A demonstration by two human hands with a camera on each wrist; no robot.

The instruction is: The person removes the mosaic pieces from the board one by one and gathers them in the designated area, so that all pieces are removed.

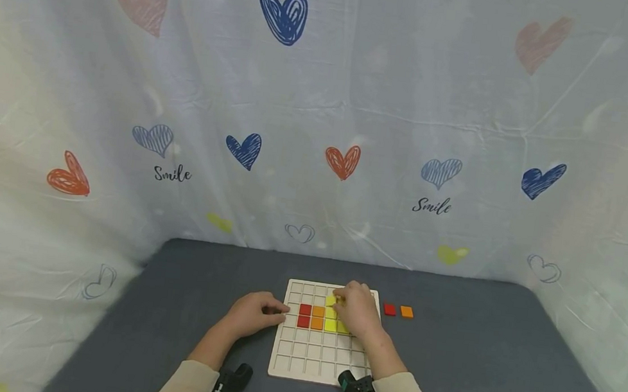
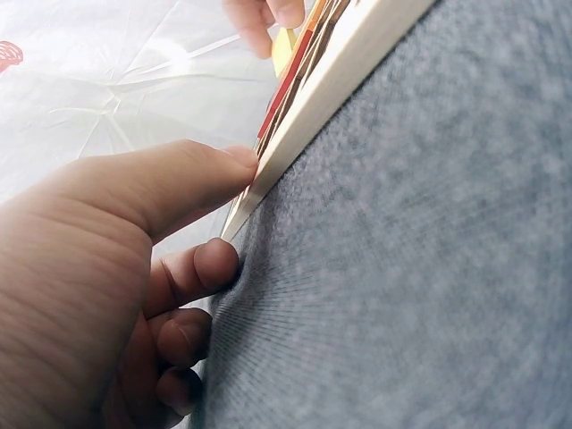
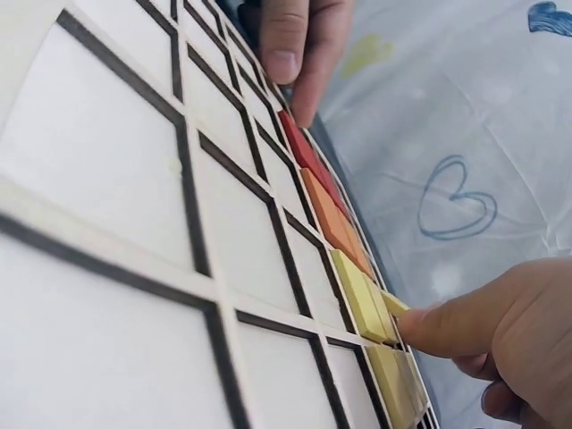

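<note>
A pale wooden grid board [image 1: 310, 367] lies on the dark cloth. Thumb and forefinger of my left hand [image 1: 254, 313] hold its left edge, as the left wrist view shows from close up. Between the thumb and fingers of my right hand [image 1: 358, 308] is a yellow tile [image 2: 284, 49], tilted over the upper part of the board. Below it, red tiles [image 1: 304, 316], orange tiles [image 1: 317, 318] and yellow tiles [image 1: 330, 324] sit side by side in the squares. The right hand and wrist cover part of the board's right side.
Right of the board lie a loose red tile [image 1: 389, 309] and a loose orange tile [image 1: 407, 311]. A dark grey cloth [image 1: 474, 369] covers the table. A white curtain [image 1: 314, 92] printed with hearts hangs behind and at both sides.
</note>
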